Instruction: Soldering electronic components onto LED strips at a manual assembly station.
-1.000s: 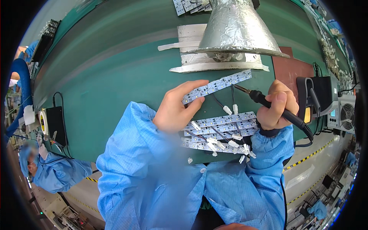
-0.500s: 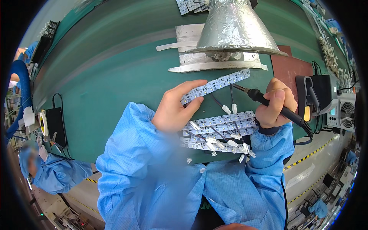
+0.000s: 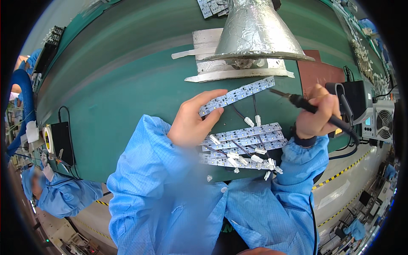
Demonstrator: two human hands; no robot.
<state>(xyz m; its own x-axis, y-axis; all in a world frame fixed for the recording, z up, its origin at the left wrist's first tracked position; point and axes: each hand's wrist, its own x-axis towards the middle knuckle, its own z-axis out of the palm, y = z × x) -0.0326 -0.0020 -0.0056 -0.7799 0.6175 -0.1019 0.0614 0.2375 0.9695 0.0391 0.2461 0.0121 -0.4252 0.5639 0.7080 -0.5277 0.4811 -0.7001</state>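
Observation:
Between the thumb and fingers of my left hand is the left end of a narrow white LED circuit board, tilted up to the right. Two dark leads with white connectors hang from its lower edge. My right hand is closed around the handle of a soldering iron. The iron's tip points left, apart from the board's right end. Below, close to my body, several similar LED boards lie stacked with wires and white connectors across them.
A foil-covered fume hood stands behind the board over a white block. A reddish-brown mat, a black soldering station and a box with a fan are at the right. A co-worker in blue sits at the left.
My right hand has moved right with the soldering iron, whose tip has come off the board. The left hand and its board have stayed nearly in place.

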